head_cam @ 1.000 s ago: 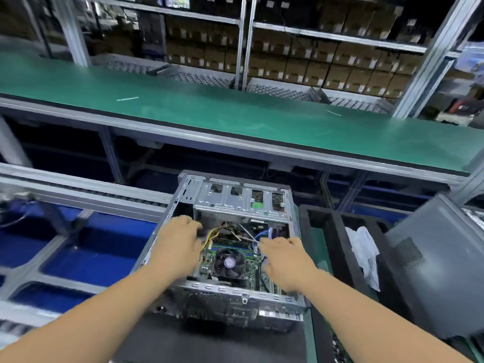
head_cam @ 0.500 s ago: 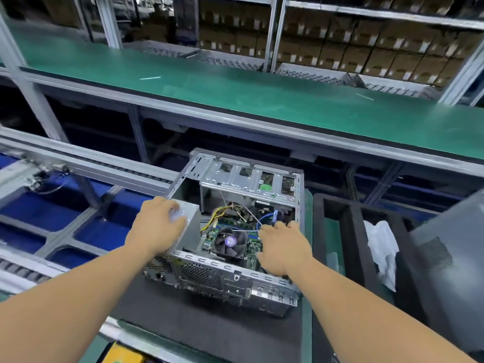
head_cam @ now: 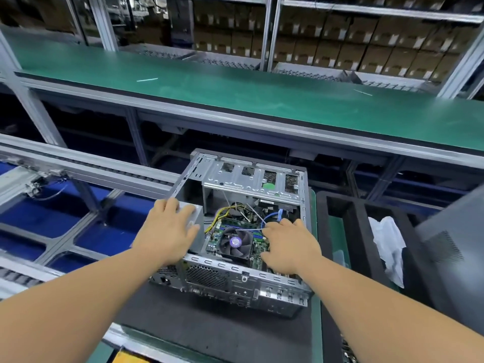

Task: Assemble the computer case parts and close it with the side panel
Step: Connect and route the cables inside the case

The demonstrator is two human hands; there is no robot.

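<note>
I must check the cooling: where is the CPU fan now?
Head view: the CPU fan sits inside the open computer case, between the left hand and right hand.

Head view looks steeply down, close over the open computer case [head_cam: 243,231].

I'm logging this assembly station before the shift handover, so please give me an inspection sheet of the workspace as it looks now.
Surface: dark foam mat under the case, on a green bench.
Job's things: open silver metal computer case lying on its side, black cooler fan exposed; grey side panel off, standing at right.
Clutter: white crumpled cloth in black foam tray.
Grippers: left hand flat on the grey power supply box; right hand inside the case over the board.
Cables: yellow wires and blue cable loose above the board.
Surroundings: green conveyor belt, shelves of cardboard boxes.
</note>
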